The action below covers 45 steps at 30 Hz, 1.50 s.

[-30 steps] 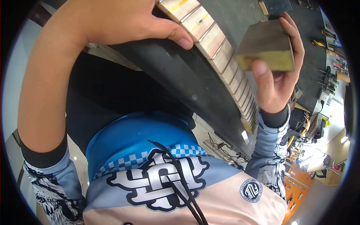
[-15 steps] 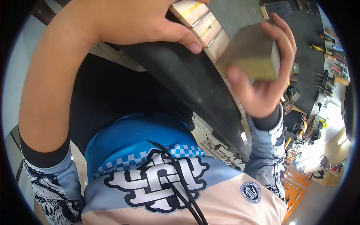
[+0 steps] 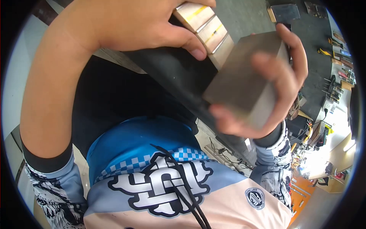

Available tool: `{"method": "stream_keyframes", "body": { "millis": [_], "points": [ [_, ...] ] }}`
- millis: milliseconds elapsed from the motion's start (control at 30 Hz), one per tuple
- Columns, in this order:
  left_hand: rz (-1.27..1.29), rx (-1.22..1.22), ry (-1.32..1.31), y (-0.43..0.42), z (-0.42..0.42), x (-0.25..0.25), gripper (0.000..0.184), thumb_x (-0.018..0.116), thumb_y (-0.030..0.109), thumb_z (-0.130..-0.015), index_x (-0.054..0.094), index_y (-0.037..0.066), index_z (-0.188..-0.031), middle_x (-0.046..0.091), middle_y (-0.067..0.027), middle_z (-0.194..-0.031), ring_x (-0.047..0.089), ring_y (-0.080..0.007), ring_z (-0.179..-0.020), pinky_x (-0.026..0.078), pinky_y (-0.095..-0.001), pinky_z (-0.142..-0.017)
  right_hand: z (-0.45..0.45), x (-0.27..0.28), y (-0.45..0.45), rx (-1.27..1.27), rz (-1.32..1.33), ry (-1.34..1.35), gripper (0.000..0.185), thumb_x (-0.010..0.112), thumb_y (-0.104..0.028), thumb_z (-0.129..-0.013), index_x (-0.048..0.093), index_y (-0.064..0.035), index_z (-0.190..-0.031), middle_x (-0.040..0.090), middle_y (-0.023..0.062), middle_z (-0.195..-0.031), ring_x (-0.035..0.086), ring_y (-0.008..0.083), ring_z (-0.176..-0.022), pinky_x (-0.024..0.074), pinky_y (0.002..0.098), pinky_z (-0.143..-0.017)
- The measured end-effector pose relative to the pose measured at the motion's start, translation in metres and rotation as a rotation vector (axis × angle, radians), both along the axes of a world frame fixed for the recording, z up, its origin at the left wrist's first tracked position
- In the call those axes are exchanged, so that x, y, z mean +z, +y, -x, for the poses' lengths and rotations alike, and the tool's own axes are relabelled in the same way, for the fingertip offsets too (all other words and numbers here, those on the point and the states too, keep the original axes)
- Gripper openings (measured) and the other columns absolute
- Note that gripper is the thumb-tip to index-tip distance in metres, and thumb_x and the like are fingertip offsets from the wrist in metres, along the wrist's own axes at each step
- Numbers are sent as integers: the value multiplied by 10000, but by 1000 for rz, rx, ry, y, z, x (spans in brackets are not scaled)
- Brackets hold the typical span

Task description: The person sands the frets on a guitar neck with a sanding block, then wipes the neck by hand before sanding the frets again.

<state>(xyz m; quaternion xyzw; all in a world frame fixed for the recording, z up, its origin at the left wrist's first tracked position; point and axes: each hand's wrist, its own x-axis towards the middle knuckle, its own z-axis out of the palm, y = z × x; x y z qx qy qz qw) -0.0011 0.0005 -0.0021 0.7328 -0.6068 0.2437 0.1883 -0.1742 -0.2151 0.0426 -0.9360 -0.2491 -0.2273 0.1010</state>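
My left hand (image 3: 152, 30) grips the near end of a pale wooden strip (image 3: 215, 33) at the top centre, its thumb along the edge and other fingers partly cut off by the frame. Thin metal bars cross the strip, with yellow marks near its end. My right hand (image 3: 286, 80), blurred, is wrapped round a large grey rectangular block (image 3: 242, 68). The block is tilted over the strip and hides much of it; whether they touch is unclear.
The strip lies along a dark bench (image 3: 183, 72). A dark flat object (image 3: 288, 12) sits at the top right. Hand tools (image 3: 335, 86) line the right side, near an orange panel (image 3: 301, 196). Cables (image 3: 225, 150) lie below the bench edge.
My right hand has moved left and down with the block, turning its broad grey face into view and covering more of the strip. My left hand has shifted slightly right with the strip's end.
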Motion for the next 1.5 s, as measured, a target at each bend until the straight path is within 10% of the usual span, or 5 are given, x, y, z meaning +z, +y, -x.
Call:
{"method": "stream_keyframes", "body": {
  "millis": [133, 233, 500, 1500],
  "points": [
    [40, -97, 91, -5, -2, -2, 689, 827, 680, -693, 785, 77, -1025, 701, -12, -898, 606, -205, -835, 421, -340, -744, -22, 4, -46, -267, 174, -87, 727, 841, -289, -857, 488, -20, -1432, 543, 184, -1357, 657, 271, -1088, 532, 369, -955],
    [-29, -78, 93, -4, -1, 5, 695, 830, 685, -686, 785, 73, -1013, 714, -9, -894, 608, -200, -819, 418, -337, -722, -16, 1, -70, -394, -643, 308, 632, 744, -169, -940, 445, -22, -1478, 559, 126, -1331, 551, 188, -1232, 459, 371, -1056],
    [-67, -92, 98, -7, -4, 12, 694, 826, 698, -689, 780, 78, -997, 708, 1, -867, 597, -187, -772, 405, -331, -699, 0, 7, -60, -28, -371, 78, 719, 754, -280, -942, 386, -18, -1502, 375, 295, -1585, 580, 319, -1295, 475, 426, -1079],
    [122, -172, 173, 0, -3, -2, 615, 817, 639, -718, 776, 72, -953, 675, -3, -830, 624, -219, -804, 440, -351, -718, -27, 26, 0, 2, 67, 181, 648, 903, -383, -768, 652, -34, -1252, 541, 262, -1367, 573, 405, -1270, 499, 473, -1003]
  ]
}}
